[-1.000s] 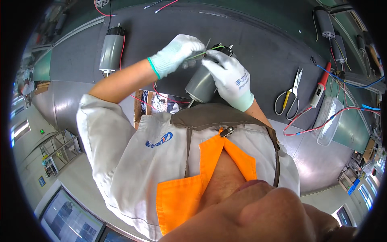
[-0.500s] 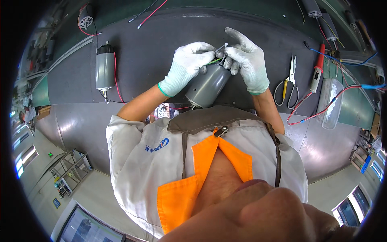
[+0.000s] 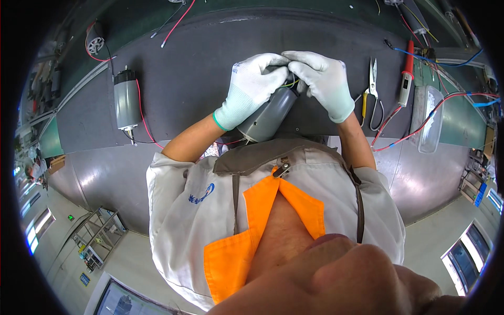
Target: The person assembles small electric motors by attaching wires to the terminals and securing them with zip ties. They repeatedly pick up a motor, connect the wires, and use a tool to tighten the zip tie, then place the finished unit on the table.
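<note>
A grey cylindrical electric motor (image 3: 269,116) lies tilted on the dark bench in front of my chest. Over its far end, my left hand (image 3: 258,84) and my right hand (image 3: 324,83), both in white gloves, meet with fingertips pinched together. Between them a green-yellow wire (image 3: 290,84) shows at the motor's end. Whatever the fingertips grip is hidden behind the gloves. A thin red lead (image 3: 231,142) runs from the motor's near end.
Another grey motor (image 3: 127,105) with red and black leads lies to the left. Scissors (image 3: 371,94), a red-handled tool (image 3: 407,79) with a cable, and a clear tray (image 3: 429,121) lie to the right. Loose wires (image 3: 178,23) lie at the back.
Both hands have drawn together above the motor's far end. My right fingers, spread before, are now folded in against the left fingertips. The view has shifted slightly.
</note>
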Tool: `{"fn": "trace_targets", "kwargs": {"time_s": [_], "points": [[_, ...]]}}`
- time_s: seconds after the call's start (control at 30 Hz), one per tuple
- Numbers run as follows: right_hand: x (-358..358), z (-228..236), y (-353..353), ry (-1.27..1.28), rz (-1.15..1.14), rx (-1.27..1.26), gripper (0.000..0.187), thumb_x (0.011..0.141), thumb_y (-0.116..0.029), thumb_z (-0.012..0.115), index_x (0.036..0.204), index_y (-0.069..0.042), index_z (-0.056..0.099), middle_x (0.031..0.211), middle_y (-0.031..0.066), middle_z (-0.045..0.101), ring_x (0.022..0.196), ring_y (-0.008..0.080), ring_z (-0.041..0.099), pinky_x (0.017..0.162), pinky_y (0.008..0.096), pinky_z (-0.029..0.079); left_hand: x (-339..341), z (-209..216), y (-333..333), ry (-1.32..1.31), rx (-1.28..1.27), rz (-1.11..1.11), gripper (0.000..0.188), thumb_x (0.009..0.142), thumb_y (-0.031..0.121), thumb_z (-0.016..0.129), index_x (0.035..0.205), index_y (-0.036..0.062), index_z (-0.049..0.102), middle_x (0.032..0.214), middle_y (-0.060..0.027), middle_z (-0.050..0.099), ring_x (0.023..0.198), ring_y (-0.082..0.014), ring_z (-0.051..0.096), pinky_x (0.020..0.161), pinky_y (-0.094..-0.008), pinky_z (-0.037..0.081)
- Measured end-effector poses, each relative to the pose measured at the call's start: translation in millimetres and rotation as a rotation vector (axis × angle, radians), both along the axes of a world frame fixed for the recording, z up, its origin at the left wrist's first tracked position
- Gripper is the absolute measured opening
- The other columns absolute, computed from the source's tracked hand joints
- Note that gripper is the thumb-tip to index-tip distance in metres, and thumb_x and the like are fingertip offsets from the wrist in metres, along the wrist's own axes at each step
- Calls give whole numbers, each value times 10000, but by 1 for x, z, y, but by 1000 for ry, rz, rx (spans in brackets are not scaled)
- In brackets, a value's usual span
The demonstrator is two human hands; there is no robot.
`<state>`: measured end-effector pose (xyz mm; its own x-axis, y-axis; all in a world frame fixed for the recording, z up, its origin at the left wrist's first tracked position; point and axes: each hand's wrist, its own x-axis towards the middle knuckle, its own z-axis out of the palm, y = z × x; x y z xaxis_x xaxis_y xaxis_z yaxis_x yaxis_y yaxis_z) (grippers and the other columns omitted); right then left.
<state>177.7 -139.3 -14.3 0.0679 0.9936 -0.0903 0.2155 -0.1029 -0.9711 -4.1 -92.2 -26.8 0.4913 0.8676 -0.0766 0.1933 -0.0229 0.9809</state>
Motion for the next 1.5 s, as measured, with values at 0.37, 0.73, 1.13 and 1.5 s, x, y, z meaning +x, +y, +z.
{"fn": "trace_targets", "kwargs": {"time_s": [0.37,0.73,1.13,1.5], "points": [[42,-50,17,71,-261,-13,136,878,-67,694,930,33,770,861,87,751,727,125,685,623,253,550,-1,-3,-24,70,26,186,243,927,66,671,1164,17,696,934,-21,697,742,-58,609,695,-230,512],[29,-66,30,1056,-81,21,244,1017,-165,599,1147,29,670,969,149,728,852,251,737,559,248,552,7,-5,-8,294,1036,-136,103,844,121,673,929,79,634,703,-101,608,644,-241,668,545,-372,512],[5,-12,33,564,10,111,233,996,-131,593,995,78,696,617,-34,451,506,39,369,440,213,263,4,5,9,535,1285,-714,204,814,212,640,962,76,605,637,-35,610,541,-213,649,484,-379,496],[107,-65,-129,-1239,-480,-215,648,854,-247,753,1435,-84,516,1254,209,615,1067,410,622,904,495,524,11,14,52,277,1235,-617,217,859,165,691,1072,128,688,1108,-74,660,868,-269,666,745,-388,566]]}}
